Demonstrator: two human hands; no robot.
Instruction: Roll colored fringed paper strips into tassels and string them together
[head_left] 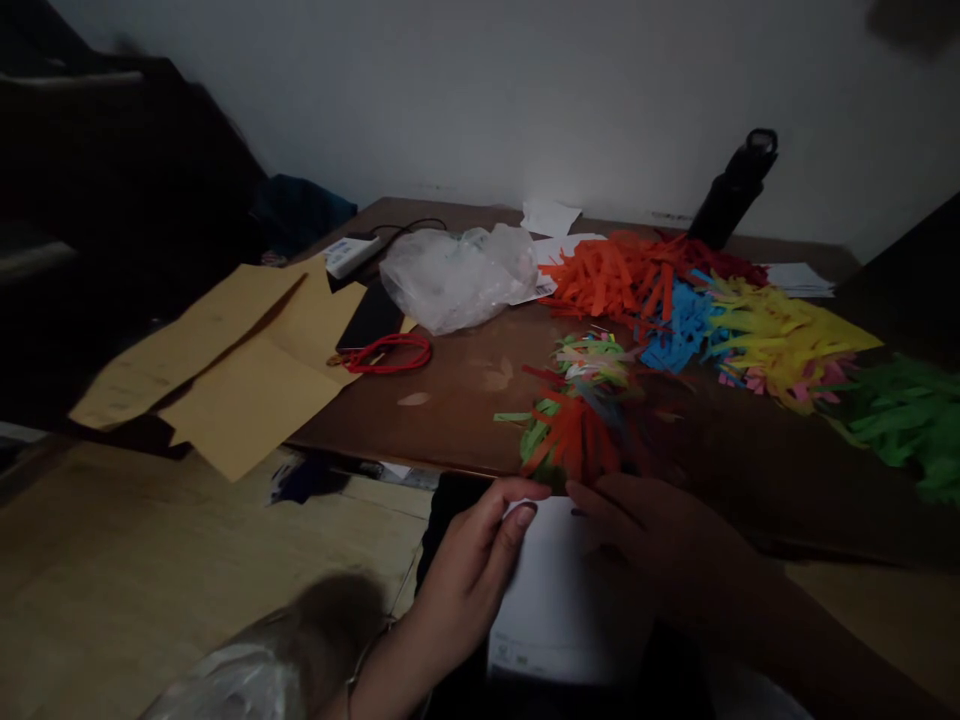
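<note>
My left hand (472, 570) curls its fingers onto the left edge of a white paper sheet (559, 600) that lies in my lap at the table's near edge. On the sheet's top right part rests my right hand (652, 535), dim in shadow, its fingers bent and pressed down. Just beyond both hands, at the table's front edge, lies a small bundle of orange, green and white paper strips (577, 415). It touches neither hand as far as I can see.
On the brown table (450, 390) lie heaps of cut paper strips in orange (615, 275), blue (679, 325), yellow (780, 335) and green (907, 415). A clear plastic bag (457, 275), red cord (386, 353), brown envelopes (240, 370), phone and black bottle (735, 185) lie around.
</note>
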